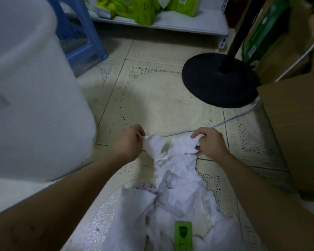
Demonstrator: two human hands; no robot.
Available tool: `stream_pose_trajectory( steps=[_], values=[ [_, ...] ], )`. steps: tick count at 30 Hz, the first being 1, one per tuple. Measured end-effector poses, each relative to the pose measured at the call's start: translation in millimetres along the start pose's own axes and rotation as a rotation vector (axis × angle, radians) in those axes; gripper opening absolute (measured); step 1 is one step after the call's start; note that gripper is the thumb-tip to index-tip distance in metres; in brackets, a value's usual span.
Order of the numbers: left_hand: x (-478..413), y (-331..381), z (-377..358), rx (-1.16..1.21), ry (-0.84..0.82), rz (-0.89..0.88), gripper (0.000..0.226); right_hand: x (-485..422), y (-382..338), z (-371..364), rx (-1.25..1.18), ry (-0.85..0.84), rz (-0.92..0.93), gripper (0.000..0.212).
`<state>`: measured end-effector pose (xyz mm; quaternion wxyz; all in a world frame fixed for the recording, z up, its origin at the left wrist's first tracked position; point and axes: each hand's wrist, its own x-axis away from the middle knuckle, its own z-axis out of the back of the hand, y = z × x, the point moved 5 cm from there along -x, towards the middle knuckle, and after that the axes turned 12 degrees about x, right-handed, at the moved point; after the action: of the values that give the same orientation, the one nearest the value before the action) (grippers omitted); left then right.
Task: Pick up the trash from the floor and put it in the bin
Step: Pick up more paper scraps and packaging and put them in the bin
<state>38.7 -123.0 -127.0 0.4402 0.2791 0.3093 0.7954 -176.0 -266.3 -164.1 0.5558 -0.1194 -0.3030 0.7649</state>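
Note:
A heap of crumpled white paper trash (176,192) lies on the tiled floor (163,98) below me, with a flat green packet (183,234) among it near the bottom edge. My left hand (129,142) pinches the upper left end of the paper. My right hand (209,142) grips a crumpled wad at the upper right end. Both hands hold the paper just above the floor. A large white plastic bin (31,91) fills the left side, its wall close to my left arm; its opening is out of view.
A black round fan base (219,80) with its pole stands at the right, a white cable (230,120) trailing from it toward my hands. Cardboard boxes (294,127) line the right. A blue stool (80,33) and a low shelf (161,24) with green packages are behind.

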Motion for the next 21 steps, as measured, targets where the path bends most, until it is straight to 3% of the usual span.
stream_pose_trajectory(
  steps=[6,11,13,15,19,21],
  values=[
    [7.7,27.4,50.2,-0.105,0.027,-0.098,0.026,21.5,-50.5,19.7,-0.115,-0.142,0.026,0.041],
    [20.1,64.4,94.6,-0.151,0.032,-0.161,0.024,37.9,-116.6,51.0,-0.162,-0.212,0.106,0.019],
    [25.3,82.5,116.6,-0.147,0.070,-0.207,0.022,47.5,-142.0,65.4,-0.165,-0.279,0.141,0.029],
    [30.9,104.0,137.9,-0.121,0.082,-0.277,0.014,56.3,-165.8,86.4,-0.054,-0.246,0.197,0.033],
    [43.5,150.9,177.1,-0.195,0.003,-0.416,0.039,65.6,-217.7,131.6,0.052,-0.148,0.273,0.030],
    [46.9,165.5,202.6,-0.277,0.028,-0.497,0.030,69.3,-250.5,149.8,0.038,-0.105,0.310,0.028]
  ],
)
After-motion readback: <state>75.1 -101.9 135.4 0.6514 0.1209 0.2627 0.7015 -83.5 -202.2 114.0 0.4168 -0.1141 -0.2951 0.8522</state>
